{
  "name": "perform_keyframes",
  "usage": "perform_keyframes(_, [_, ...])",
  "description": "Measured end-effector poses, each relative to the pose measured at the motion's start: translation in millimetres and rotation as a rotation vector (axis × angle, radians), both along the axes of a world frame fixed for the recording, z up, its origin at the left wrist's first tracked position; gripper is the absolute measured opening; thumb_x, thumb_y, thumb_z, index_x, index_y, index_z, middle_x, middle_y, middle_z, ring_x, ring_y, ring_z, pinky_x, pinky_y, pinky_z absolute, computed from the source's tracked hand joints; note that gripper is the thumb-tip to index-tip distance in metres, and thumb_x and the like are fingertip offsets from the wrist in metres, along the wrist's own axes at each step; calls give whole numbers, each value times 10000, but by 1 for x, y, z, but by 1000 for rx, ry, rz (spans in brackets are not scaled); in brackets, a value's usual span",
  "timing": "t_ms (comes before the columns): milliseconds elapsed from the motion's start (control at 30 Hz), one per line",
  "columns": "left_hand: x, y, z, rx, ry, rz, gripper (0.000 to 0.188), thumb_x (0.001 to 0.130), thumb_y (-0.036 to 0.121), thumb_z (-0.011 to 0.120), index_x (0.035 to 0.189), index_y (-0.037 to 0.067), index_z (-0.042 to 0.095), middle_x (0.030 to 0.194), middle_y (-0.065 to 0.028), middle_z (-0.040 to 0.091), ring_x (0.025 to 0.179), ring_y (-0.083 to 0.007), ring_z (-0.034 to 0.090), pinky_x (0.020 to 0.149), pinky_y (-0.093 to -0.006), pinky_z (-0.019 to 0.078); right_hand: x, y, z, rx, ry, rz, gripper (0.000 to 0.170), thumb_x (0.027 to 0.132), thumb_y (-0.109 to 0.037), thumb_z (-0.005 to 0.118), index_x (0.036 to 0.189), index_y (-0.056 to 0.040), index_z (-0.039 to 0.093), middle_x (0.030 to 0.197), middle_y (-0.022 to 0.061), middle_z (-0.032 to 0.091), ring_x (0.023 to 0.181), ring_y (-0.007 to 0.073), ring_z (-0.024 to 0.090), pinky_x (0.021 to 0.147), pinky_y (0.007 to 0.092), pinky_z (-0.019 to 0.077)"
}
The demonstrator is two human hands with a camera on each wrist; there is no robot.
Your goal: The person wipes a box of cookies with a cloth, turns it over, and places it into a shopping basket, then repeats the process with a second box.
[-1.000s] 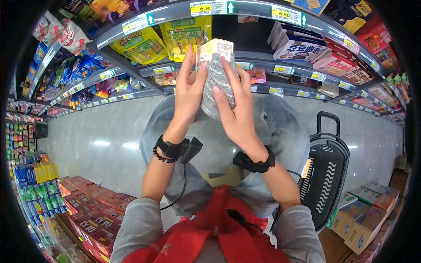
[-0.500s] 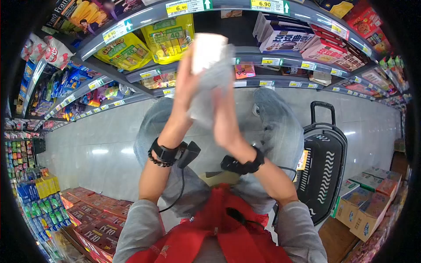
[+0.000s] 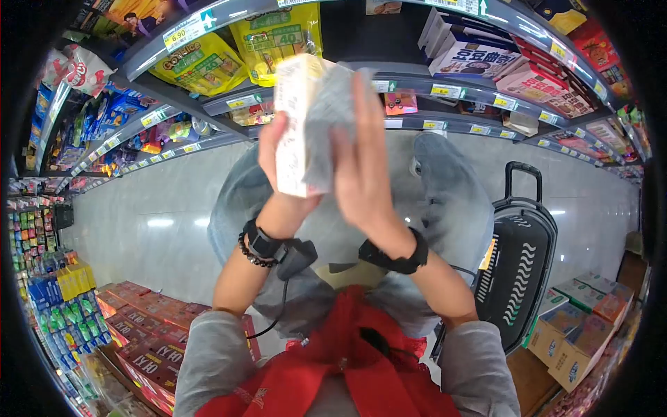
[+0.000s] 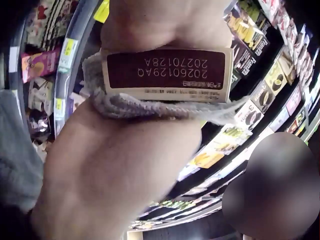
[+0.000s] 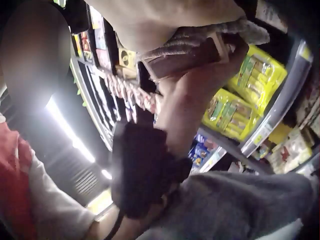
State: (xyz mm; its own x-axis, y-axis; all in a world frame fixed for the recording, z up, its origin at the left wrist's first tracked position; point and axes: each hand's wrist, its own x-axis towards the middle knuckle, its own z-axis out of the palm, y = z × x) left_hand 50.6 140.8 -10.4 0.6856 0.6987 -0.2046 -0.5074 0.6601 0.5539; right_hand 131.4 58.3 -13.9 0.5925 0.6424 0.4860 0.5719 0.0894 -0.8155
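Note:
My left hand (image 3: 269,156) grips a tall white carton (image 3: 293,125) with faint print on its face, held upright in front of the shelf. A grey cloth (image 3: 328,115) covers the carton's right side. My right hand (image 3: 361,167) holds the cloth against that side, thumb and fingers spread over it, blurred by motion. In the left wrist view the carton's end (image 4: 170,70) shows a dark maroon panel with a stamped date, seen upside down. The cloth is bunched between that end and the right hand's palm below.
Shelves ahead hold yellow snack bags (image 3: 201,66) and cookie boxes (image 3: 476,55). A black shopping basket (image 3: 514,271) with a raised handle stands on the floor at right. Stacked red cartons (image 3: 149,340) sit at lower left, brown cartons (image 3: 580,333) at lower right.
The carton has turned so its long white face shows toward the camera and swung slightly left. The cloth has moved onto its right side, with the right hand following it.

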Motion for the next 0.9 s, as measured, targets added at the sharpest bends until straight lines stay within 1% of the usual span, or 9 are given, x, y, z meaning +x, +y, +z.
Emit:
perform_keyframes(100, [-9,11,22,-21,-130,-112,691,917,556,439,1352,25,517,1271,-105,610,1125,-245,583,1015,-375,425,-23,-9,19,23,-57,99,634,973,-215,394,1526,38,216,1585,260,185,1483,397,148,1191,449,125])
perform_keyframes(200, [-13,10,16,125,-46,-244,662,873,460,551,1359,13,503,1258,-127,614,1104,-234,597,970,-356,458,-5,-5,10,153,-90,71,732,942,-331,490,1549,-27,217,1592,294,84,1401,514,221,1127,579,183])
perform_keyframes(333, [0,-1,13,638,159,-403,675,829,349,639,1346,-58,491,1143,-137,646,1002,-197,641,870,-309,508,41,0,1,378,230,-53,448,973,-284,462,1272,41,533,1256,255,539,1123,375,534,978,436,402])
perform_keyframes(367, [0,-4,17,623,184,-470,717,822,350,651,1376,-63,457,1186,-149,627,1022,-198,635,893,-308,499,46,-5,3,345,290,-65,384,969,-255,478,1192,46,560,1144,232,563,1041,362,553,920,421,423])
perform_keyframes(433, [-1,-4,4,358,58,-550,750,820,338,652,1417,-48,414,1226,-150,613,1048,-203,626,923,-315,489,50,-13,15,279,409,-88,282,959,-197,511,1033,55,614,921,186,611,877,335,590,805,391,466])
perform_keyframes(533, [-4,-3,-3,126,-79,-573,796,809,328,654,1455,-22,349,1255,-155,597,1076,-215,614,946,-323,482,42,-21,30,197,-89,-168,207,900,-134,595,978,52,640,854,177,612,816,346,595,732,395,472])
perform_keyframes(567, [-8,-3,-3,97,-111,-552,811,804,326,655,1464,-12,327,1260,-158,592,1084,-220,611,950,-325,481,37,-26,38,199,-133,-115,271,842,-154,664,1026,44,650,924,188,634,831,354,596,752,395,474])
perform_keyframes(733, [-16,-5,5,183,-137,-433,897,779,313,659,1510,35,219,1282,-171,567,1122,-243,592,971,-336,477,33,-22,49,391,-263,-41,447,800,-216,696,1162,40,641,1045,189,660,887,344,607,808,391,482])
perform_keyframes(900, [8,-8,18,758,62,-327,997,754,301,663,1555,83,111,1305,-183,542,1161,-267,574,991,-347,473,36,-21,42,464,-140,-12,513,841,-230,666,1262,50,578,1136,218,639,907,363,604,829,387,473])
